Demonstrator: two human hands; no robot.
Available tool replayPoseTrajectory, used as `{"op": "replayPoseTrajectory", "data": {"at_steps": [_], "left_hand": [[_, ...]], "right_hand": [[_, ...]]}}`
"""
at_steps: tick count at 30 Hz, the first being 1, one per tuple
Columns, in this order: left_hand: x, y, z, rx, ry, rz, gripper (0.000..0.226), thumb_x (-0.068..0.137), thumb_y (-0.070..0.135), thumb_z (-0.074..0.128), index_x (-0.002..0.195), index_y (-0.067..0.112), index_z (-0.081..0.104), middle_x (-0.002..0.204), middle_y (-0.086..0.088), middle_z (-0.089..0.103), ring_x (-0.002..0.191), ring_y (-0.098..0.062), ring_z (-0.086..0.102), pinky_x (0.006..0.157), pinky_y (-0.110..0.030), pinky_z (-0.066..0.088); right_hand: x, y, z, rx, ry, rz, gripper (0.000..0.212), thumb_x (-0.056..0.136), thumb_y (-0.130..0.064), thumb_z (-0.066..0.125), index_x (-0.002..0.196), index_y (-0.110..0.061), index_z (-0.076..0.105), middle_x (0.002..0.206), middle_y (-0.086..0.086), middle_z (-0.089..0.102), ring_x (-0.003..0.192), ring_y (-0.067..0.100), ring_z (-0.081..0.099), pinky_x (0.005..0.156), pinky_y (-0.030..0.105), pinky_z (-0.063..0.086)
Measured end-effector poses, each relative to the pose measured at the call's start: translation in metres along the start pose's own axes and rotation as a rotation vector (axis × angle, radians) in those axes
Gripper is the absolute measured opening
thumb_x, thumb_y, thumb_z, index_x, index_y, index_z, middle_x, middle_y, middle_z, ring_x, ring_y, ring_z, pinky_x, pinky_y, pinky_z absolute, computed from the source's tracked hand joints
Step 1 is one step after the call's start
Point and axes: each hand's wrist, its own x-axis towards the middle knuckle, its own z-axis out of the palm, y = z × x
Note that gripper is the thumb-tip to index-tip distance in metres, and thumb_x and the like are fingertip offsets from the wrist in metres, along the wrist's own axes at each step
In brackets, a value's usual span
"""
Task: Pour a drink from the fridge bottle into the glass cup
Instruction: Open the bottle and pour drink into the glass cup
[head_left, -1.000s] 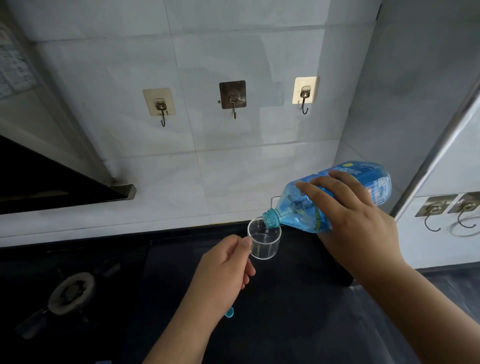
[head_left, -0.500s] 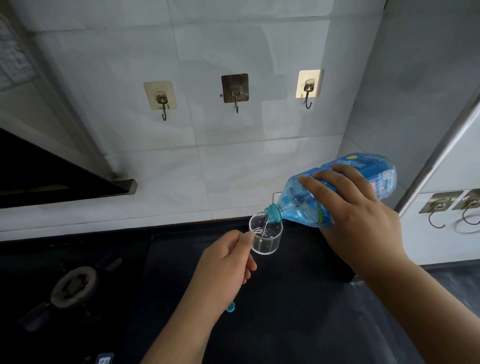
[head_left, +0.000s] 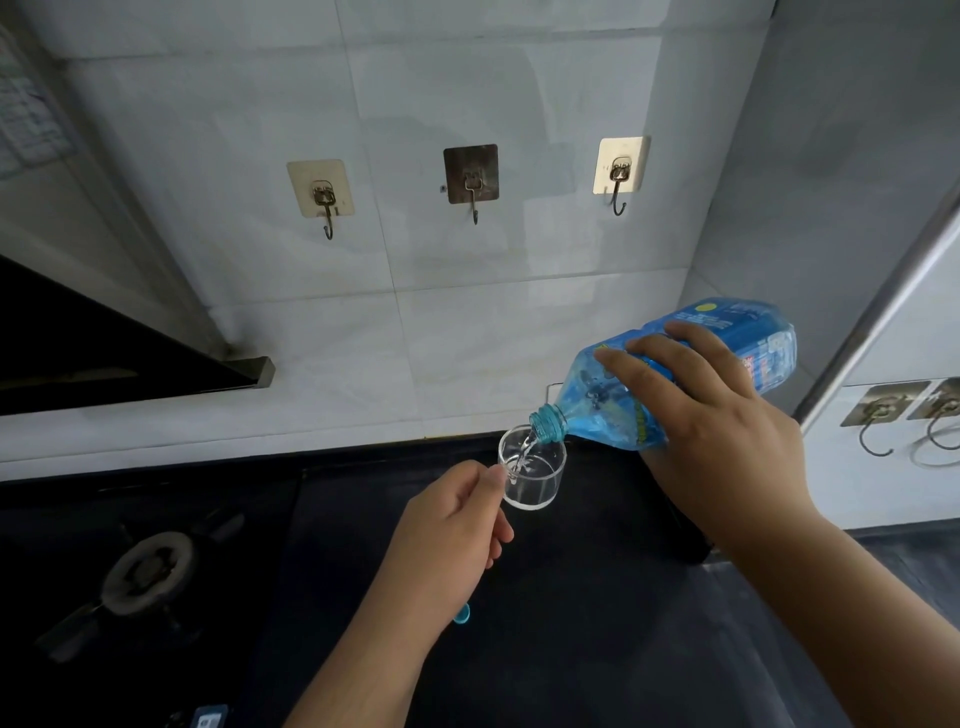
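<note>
Right of centre, my right hand wraps the big blue plastic bottle, tilted neck-down so water streams out. At centre my left hand pinches the small clear glass cup by its side, holding it under the mouth.

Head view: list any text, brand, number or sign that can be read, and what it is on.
Nothing can be quoted.
Blue bottle label: white and red print, too blurred to read.
Paper on the left wall: a grid of small print, too small to read.
Wall hooks: no text.
</note>
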Motion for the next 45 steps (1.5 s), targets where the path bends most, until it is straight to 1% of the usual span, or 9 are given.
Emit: {"op": "replayPoseTrajectory", "data": {"at_steps": [8,15,20,31,34,37,40,42,45], "left_hand": [[0.001,0.000,-0.001,0.011,0.000,-0.002,0.039,0.105,0.046,0.048,0.077,0.023,0.063,0.070,0.005,0.070,0.060,-0.005,0.061,0.068,-0.028,0.054],[0.002,-0.001,-0.001,0.002,-0.002,0.001,0.040,0.105,0.045,0.048,0.077,0.021,0.062,0.070,0.005,0.070,0.060,-0.005,0.060,0.069,-0.030,0.055],[0.001,-0.001,-0.001,0.001,-0.004,-0.004,0.040,0.105,0.045,0.049,0.075,0.022,0.062,0.068,0.007,0.069,0.059,-0.004,0.060,0.069,-0.029,0.055],[0.005,-0.006,0.000,0.018,-0.013,-0.003,0.040,0.106,0.045,0.048,0.076,0.023,0.062,0.068,0.007,0.068,0.059,-0.003,0.060,0.067,-0.026,0.053],[0.006,-0.010,0.000,0.010,-0.012,-0.009,0.040,0.106,0.045,0.048,0.076,0.023,0.062,0.069,0.006,0.069,0.061,-0.005,0.061,0.069,-0.029,0.055],[0.007,-0.015,0.001,-0.004,-0.010,-0.018,0.039,0.105,0.045,0.049,0.077,0.022,0.063,0.070,0.004,0.071,0.061,-0.006,0.061,0.071,-0.032,0.056],[0.011,-0.021,0.004,-0.021,-0.008,-0.033,0.038,0.105,0.044,0.050,0.079,0.020,0.064,0.070,0.004,0.071,0.061,-0.005,0.062,0.070,-0.032,0.056],[0.013,-0.027,0.007,-0.027,-0.016,-0.048,0.036,0.106,0.043,0.050,0.082,0.021,0.065,0.071,0.004,0.071,0.062,-0.005,0.062,0.071,-0.031,0.056],[0.020,-0.040,0.014,-0.038,-0.029,-0.070,0.035,0.107,0.039,0.050,0.084,0.018,0.065,0.072,0.004,0.071,0.063,-0.005,0.062,0.071,-0.030,0.056]], "right_hand": [[0.000,0.000,0.001,-0.010,0.002,-0.011,0.079,0.075,-0.008,0.086,0.145,-0.032,0.057,0.140,-0.003,0.060,0.141,0.029,0.046,0.052,0.038,0.055],[0.002,0.000,0.001,0.001,0.023,-0.006,0.079,0.074,-0.006,0.086,0.143,-0.032,0.058,0.139,-0.003,0.060,0.141,0.028,0.046,0.053,0.039,0.057],[-0.001,0.000,0.004,-0.014,0.002,0.001,0.081,0.074,-0.006,0.086,0.144,-0.033,0.057,0.140,-0.004,0.059,0.141,0.027,0.044,0.051,0.037,0.056],[-0.003,0.000,0.008,-0.018,0.001,-0.002,0.079,0.075,-0.007,0.086,0.144,-0.032,0.057,0.140,-0.003,0.059,0.141,0.029,0.046,0.051,0.037,0.055],[-0.006,-0.001,0.009,-0.001,-0.007,0.043,0.079,0.073,-0.007,0.085,0.143,-0.032,0.058,0.139,-0.005,0.060,0.139,0.028,0.048,0.051,0.038,0.057],[-0.010,-0.002,0.012,0.025,-0.061,0.112,0.079,0.073,-0.018,0.087,0.144,-0.036,0.055,0.138,-0.010,0.057,0.137,0.023,0.048,0.056,0.041,0.059],[-0.017,-0.004,0.018,0.079,-0.180,0.189,0.086,0.073,-0.031,0.087,0.147,-0.038,0.045,0.142,-0.011,0.053,0.134,0.022,0.046,0.066,0.045,0.060],[-0.024,-0.005,0.026,0.136,-0.262,0.264,0.088,0.072,-0.038,0.085,0.148,-0.039,0.040,0.143,-0.011,0.052,0.128,0.023,0.052,0.072,0.043,0.056],[-0.040,-0.004,0.047,0.234,-0.355,0.388,0.086,0.072,-0.047,0.085,0.145,-0.035,0.040,0.138,-0.008,0.057,0.115,0.026,0.063,0.073,0.035,0.048]]}}
